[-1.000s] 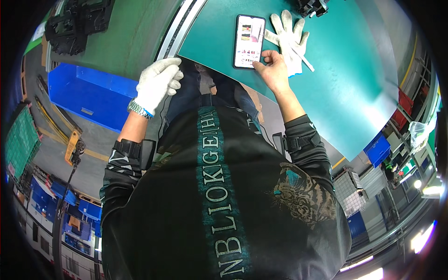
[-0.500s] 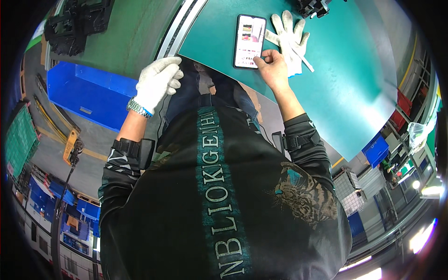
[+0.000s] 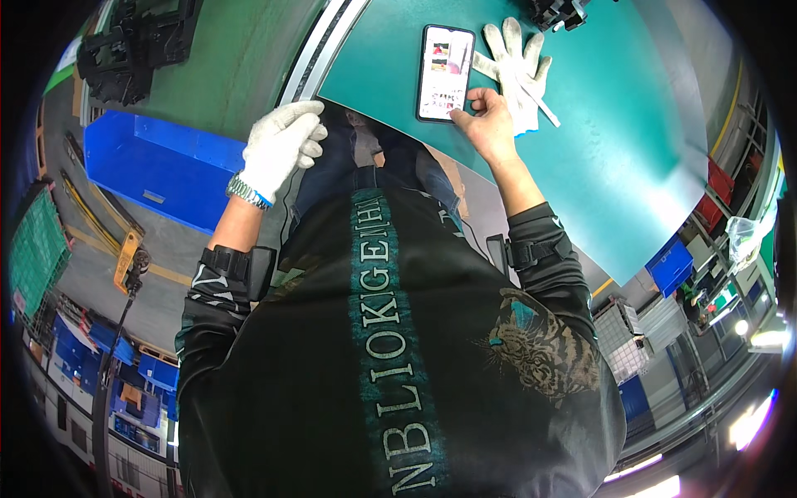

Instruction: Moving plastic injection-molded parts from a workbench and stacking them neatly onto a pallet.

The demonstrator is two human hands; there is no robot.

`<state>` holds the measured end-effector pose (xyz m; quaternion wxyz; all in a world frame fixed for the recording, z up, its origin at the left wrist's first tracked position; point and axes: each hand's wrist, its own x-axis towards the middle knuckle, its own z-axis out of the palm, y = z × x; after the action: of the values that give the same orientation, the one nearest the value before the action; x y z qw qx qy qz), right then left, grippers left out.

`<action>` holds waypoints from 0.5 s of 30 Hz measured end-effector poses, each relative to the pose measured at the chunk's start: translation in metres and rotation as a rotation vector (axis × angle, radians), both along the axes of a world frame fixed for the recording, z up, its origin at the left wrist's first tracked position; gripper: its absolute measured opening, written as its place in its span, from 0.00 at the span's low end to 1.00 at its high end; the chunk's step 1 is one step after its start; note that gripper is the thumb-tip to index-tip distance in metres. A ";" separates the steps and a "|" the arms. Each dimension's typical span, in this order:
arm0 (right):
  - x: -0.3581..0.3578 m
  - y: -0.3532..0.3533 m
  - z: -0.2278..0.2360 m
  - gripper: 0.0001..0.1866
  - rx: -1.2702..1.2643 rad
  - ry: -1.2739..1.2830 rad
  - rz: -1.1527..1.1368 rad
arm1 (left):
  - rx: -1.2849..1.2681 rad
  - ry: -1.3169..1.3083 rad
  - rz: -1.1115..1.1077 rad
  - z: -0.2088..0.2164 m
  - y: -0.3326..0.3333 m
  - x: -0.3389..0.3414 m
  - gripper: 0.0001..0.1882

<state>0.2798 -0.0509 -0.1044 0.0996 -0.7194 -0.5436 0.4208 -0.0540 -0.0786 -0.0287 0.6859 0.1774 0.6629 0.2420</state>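
Note:
A black-edged smartphone point(image 3: 445, 75) with a lit screen lies flat on the green tabletop point(image 3: 598, 158). My bare right hand point(image 3: 488, 124) is at its lower right corner, the thumb reaching onto the bottom of the screen. The other fingers of that hand are bent and apart from the thumb, with nothing between them. Just right of the phone lies an off-white knit glove point(image 3: 516, 75) with a blue cuff edge, partly behind my right hand. My left hand point(image 3: 285, 141) wears a matching white glove and hangs by the table's near left corner, fingers loosely bent, nothing visible in them.
At left is a blue open bin point(image 3: 158, 166), beside a green surface point(image 3: 241, 58) bearing black mechanical parts point(image 3: 137, 50). A metal rail point(image 3: 320, 50) runs between the two green surfaces. Another black part point(image 3: 560, 12) stands at the far edge.
My right thumb has slid slightly down, toward the bottom edge of the phone. My left hand and the loose glove stay where they were.

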 end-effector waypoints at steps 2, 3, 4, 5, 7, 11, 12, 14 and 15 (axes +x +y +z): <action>0.000 0.001 -0.001 0.21 0.013 -0.019 0.006 | -0.003 -0.017 0.010 0.000 0.000 0.000 0.20; -0.001 0.001 -0.001 0.21 0.012 -0.019 0.006 | -0.004 -0.017 0.009 0.000 0.000 0.000 0.20; -0.001 0.002 -0.001 0.21 -0.005 -0.015 -0.016 | -0.003 -0.016 0.007 0.000 0.000 0.000 0.20; -0.002 0.003 -0.001 0.21 -0.022 -0.011 -0.038 | -0.003 -0.015 0.004 0.000 0.000 0.000 0.20; -0.002 0.003 -0.003 0.21 -0.039 -0.008 -0.061 | -0.003 -0.014 0.001 0.001 0.000 0.000 0.20; -0.002 0.001 -0.007 0.18 0.029 0.063 -0.111 | 0.003 0.013 -0.019 0.002 0.002 0.001 0.20; -0.002 0.000 -0.005 0.18 0.045 0.044 -0.089 | 0.001 0.014 -0.018 0.002 0.002 0.001 0.20; -0.002 -0.001 -0.001 0.19 0.077 0.006 -0.043 | -0.002 0.015 -0.017 0.001 0.002 0.000 0.20; -0.003 -0.001 0.002 0.19 0.077 0.006 -0.044 | -0.002 0.015 -0.018 0.001 0.002 0.000 0.20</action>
<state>0.2772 -0.0518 -0.1027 0.1381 -0.7255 -0.5433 0.3992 -0.0538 -0.0761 -0.0276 0.6832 0.1843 0.6668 0.2338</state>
